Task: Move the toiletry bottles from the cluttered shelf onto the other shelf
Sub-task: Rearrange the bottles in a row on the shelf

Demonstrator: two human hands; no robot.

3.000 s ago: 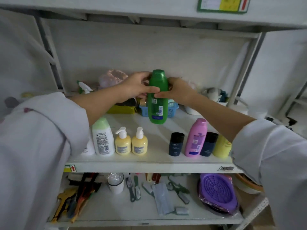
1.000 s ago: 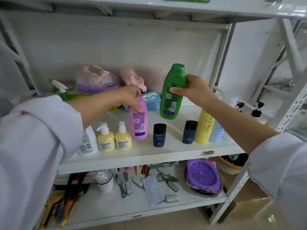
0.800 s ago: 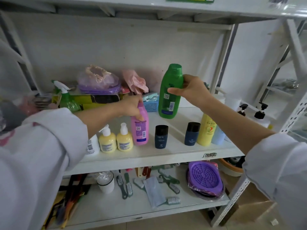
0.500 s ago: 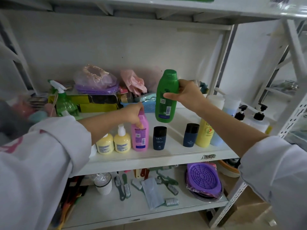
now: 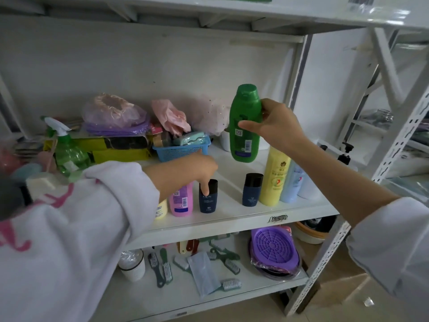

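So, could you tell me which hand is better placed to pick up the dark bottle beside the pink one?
Left: the left hand already has fingers on that dark bottle, while the right hand holds the green bottle.

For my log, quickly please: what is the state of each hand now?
Left hand: fingers curl round the top of the dark MEN bottle, which stands on the shelf.
Right hand: holds the green bottle in the air.
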